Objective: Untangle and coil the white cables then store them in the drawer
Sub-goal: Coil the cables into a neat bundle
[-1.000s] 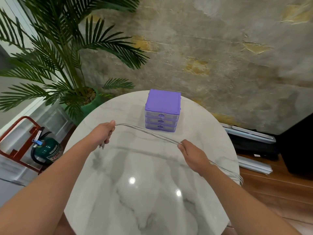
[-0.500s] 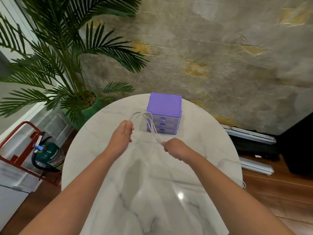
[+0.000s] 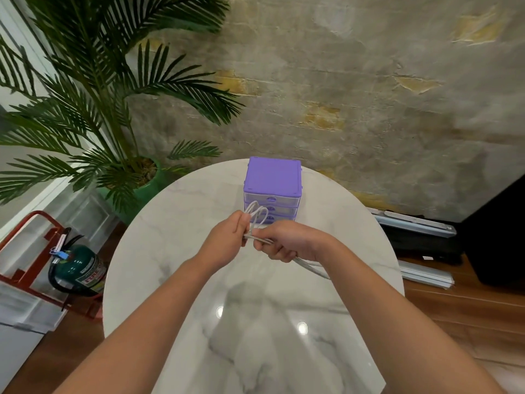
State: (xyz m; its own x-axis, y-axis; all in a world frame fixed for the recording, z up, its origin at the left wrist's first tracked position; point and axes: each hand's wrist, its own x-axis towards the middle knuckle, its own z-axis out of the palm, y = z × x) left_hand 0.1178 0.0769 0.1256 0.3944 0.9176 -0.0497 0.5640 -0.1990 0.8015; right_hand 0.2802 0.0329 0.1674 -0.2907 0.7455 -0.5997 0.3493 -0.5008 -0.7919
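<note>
Just in front of the purple plastic three-drawer box, the left hand pinches thin white cable loops; the right hand grips the trailing strand. Best keep loops even, feeding slack gently.

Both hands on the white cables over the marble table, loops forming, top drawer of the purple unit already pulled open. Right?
Not quite. The head view shows all drawers of the purple drawer unit shut. The rest holds: left hand and right hand both grip the white cables above the marble table, with loops standing up between them.
</note>
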